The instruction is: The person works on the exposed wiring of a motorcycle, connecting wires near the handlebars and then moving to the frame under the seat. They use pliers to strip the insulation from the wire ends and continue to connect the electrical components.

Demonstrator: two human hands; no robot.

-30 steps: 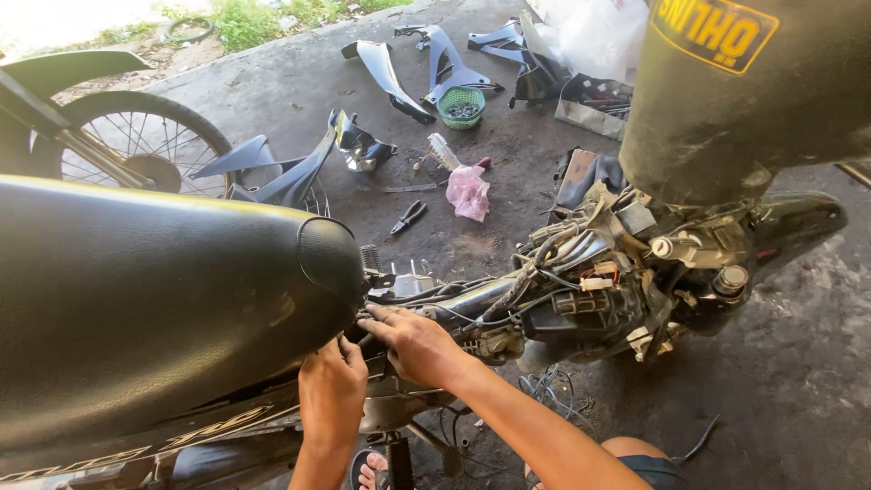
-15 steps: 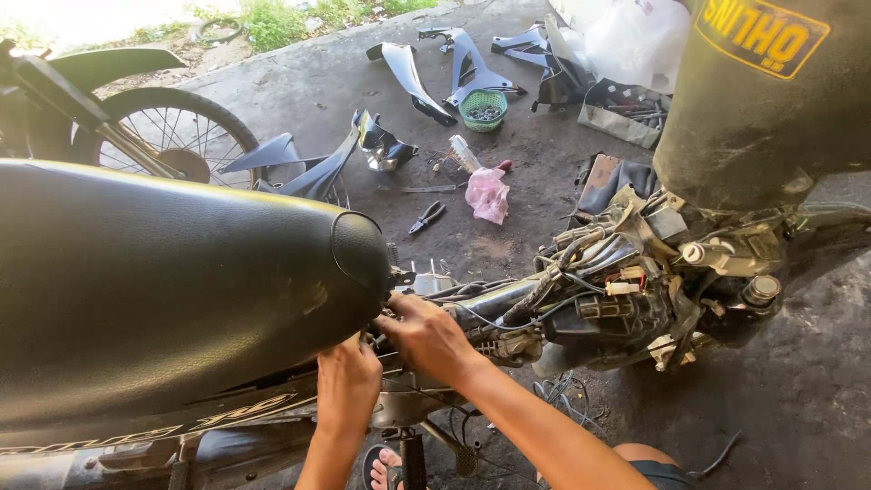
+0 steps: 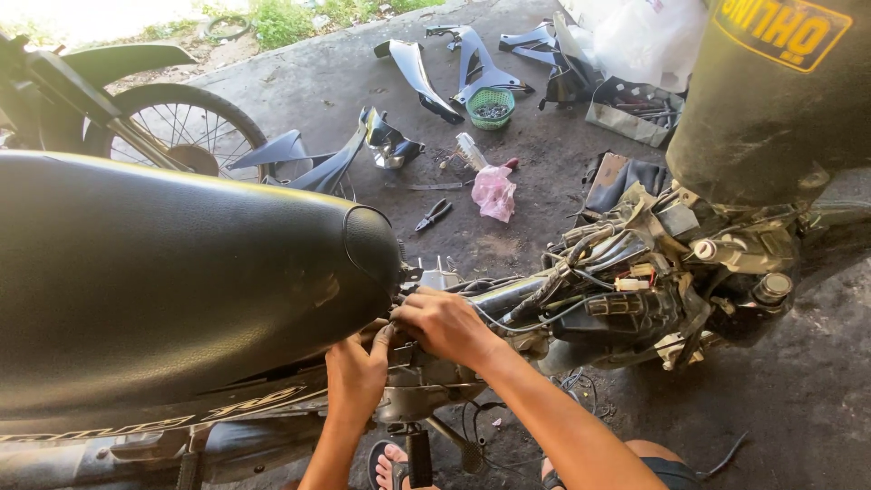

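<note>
Hands are being applied to the exposed frame of a stripped motorcycle, directly below the front tip of the black seat. The left hand is being held against the frame just under the seat edge, its fingers curled upward into the gap; whether anything is being gripped there cannot be told. The right hand is being laid over the same spot, touching the left hand, with its fingers bent narrow around a small part at the seat hinge area; the part itself is being hidden by the hand. The wiring harness and connectors are being left exposed just to the right of the hands, along the frame tube.

On the concrete floor beyond the motorcycle, pliers are lying near a pink plastic bag. A green basket of small hardware is standing further back, among removed dark body panels. A spoked wheel of a second motorcycle is being shown at the upper left.
</note>
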